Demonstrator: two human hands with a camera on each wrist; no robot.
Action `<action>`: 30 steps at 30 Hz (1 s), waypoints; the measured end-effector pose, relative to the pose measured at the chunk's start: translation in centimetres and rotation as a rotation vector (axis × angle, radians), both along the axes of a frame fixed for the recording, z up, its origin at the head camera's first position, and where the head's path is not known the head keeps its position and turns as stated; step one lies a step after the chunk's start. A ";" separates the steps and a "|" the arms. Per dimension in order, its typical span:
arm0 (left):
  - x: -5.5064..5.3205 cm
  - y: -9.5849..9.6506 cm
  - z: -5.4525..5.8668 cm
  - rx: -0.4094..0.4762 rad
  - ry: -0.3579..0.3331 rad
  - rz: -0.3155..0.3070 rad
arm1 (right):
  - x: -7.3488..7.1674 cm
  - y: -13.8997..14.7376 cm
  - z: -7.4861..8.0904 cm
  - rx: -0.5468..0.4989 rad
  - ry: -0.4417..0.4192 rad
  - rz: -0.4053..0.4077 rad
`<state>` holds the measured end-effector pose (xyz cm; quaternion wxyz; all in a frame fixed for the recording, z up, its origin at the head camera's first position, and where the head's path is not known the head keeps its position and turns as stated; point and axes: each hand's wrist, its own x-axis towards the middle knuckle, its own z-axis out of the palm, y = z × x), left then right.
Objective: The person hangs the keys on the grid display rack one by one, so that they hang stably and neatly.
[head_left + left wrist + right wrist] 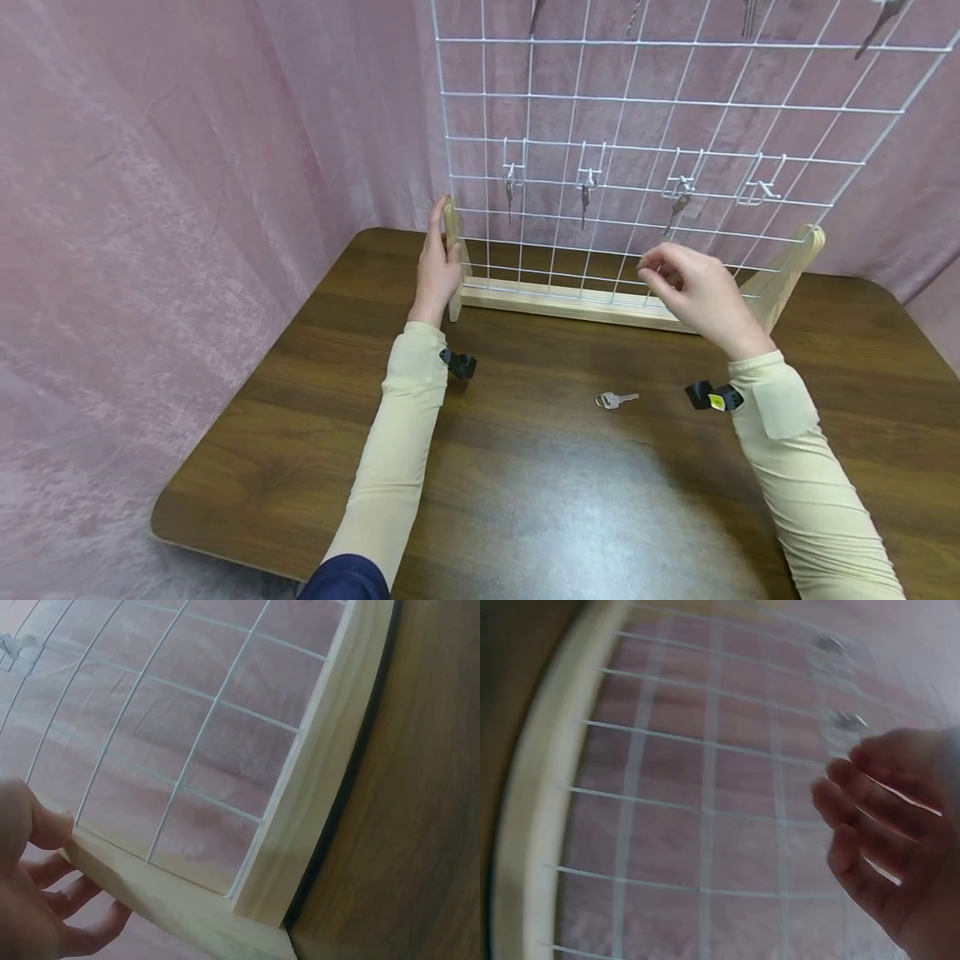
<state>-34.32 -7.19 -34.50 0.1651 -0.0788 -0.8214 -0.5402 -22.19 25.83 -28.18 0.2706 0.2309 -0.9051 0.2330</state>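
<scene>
My left hand (438, 271) holds the upright wooden side post (452, 225) of a white wire grid rack (577, 212); in the left wrist view the thumb (52, 827) lies on one face of the wood and the fingers on the other. My right hand (693, 287) hovers before the grid's lower right part, its fingers loosely bent and nothing visible between them. Just above it, a key (677, 212) hangs from a white hook. Two more keys (510, 200) hang on hooks to its left. The rightmost hook (759, 192) carries no key.
A silver key with a ring (617, 401) lies on the brown wooden table (525, 467), in front of the rack's wooden base bar (570, 304). Several keys hang higher on the grid, cut off by the frame's top. A pink curtain (225, 167) hangs behind.
</scene>
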 end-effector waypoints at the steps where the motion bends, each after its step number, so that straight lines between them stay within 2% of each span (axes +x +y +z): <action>1: 0.0 0.0 0.0 0.001 -0.001 0.005 | 0.0 -0.2 -0.4 0.041 -0.024 0.024; 4: 0.0 0.0 0.0 -0.001 -0.004 0.015 | 0.2 -0.5 -1.8 0.148 -0.095 0.097; 8: -0.1 0.0 0.0 -0.007 -0.005 0.015 | 0.4 -0.7 -3.4 0.238 -0.199 0.206; 11: -0.1 -0.1 -0.1 -0.016 -0.006 0.017 | 0.5 -0.8 -4.6 0.268 -0.301 0.293; 14: -0.1 0.0 -0.2 -0.033 -0.022 0.027 | 0.6 -1.1 -6.0 0.280 -0.438 0.363; 18: 0.1 0.2 -0.3 -0.061 -0.038 0.048 | 0.7 -1.7 -7.4 0.315 -0.564 0.422; 24: 0.3 0.4 -0.2 -0.096 -0.021 0.083 | 0.5 -2.2 -8.6 0.361 -0.612 0.483; 30: 0.2 0.5 0.0 -0.102 -0.017 0.093 | 0.2 -1.9 -8.8 0.387 -0.633 0.501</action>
